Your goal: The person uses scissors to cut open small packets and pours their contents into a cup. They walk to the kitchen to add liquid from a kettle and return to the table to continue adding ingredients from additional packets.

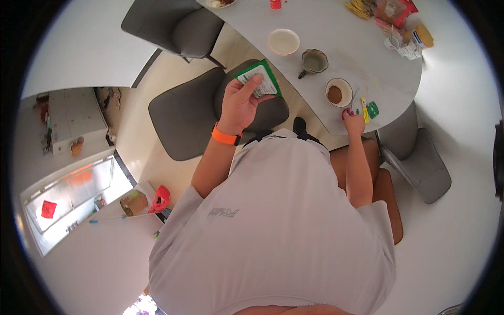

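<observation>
My left hand, with an orange-banded watch on the wrist, holds a flat green and white packet bearing writing, above a grey chair. My right hand is at the table edge, its fingers on the red handles of a pair of scissors. The blades point away from me, beside a white bowl with brown powder in it. Right of the scissors lie a yellow stick sachet and a small green packet. A scalloped mug with a dark handle stands beyond the bowl.
A wide, light bowl stands on the marble-look table. At its far right are a lidded jar, a white cup, red packaging and yellow items. Grey chairs and a brown seat stand around it.
</observation>
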`<state>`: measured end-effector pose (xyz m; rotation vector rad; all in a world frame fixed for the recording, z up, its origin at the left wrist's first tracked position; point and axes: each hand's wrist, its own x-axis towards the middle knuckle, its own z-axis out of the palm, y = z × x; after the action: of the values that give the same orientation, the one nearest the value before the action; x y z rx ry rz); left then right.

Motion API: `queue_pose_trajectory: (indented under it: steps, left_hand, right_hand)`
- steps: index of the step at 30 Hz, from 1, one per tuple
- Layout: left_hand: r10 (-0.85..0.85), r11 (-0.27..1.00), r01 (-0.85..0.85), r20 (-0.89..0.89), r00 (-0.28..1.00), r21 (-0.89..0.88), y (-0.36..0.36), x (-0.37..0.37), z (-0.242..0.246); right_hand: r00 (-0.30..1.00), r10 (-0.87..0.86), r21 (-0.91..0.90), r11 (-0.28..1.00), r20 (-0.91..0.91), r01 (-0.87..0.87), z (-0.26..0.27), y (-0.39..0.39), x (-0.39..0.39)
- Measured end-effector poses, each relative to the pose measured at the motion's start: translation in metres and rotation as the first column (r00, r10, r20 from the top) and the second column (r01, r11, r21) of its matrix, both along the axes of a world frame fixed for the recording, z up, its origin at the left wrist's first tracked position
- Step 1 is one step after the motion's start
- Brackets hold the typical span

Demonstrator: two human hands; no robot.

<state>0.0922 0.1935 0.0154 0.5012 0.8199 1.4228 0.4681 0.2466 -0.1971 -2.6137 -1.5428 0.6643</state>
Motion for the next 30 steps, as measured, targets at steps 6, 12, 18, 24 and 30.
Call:
queue_pose_trajectory:
  steps: [6,12,18,24,30]
  left_hand:
    - [-0.098,0.994,0.104,-0.206,0.974,0.016,-0.006,0.005,0.036]
    - [-0.133,0.991,0.135,-0.248,0.959,-0.008,-0.004,0.000,0.030]
    - [-0.208,0.975,0.222,-0.254,0.945,0.025,0.004,0.000,0.038]
    - [-0.211,0.957,0.276,-0.440,0.873,0.089,0.014,0.003,0.037]
    - [-0.220,0.952,0.289,-0.429,0.876,0.104,0.011,0.004,0.045]
  right_hand:
    - [0.213,-0.371,-0.178,0.779,-0.904,0.602,-0.018,-0.023,0.039]
    - [-0.215,0.022,-0.130,0.736,-0.976,0.665,0.077,-0.038,0.050]
    - [0.131,0.173,0.203,0.940,-0.976,0.274,0.178,-0.029,0.020]
    - [0.120,0.439,0.407,0.886,-0.890,-0.222,0.223,-0.034,-0.041]
    - [0.077,0.519,0.409,0.748,-0.851,-0.522,0.260,-0.022,-0.052]
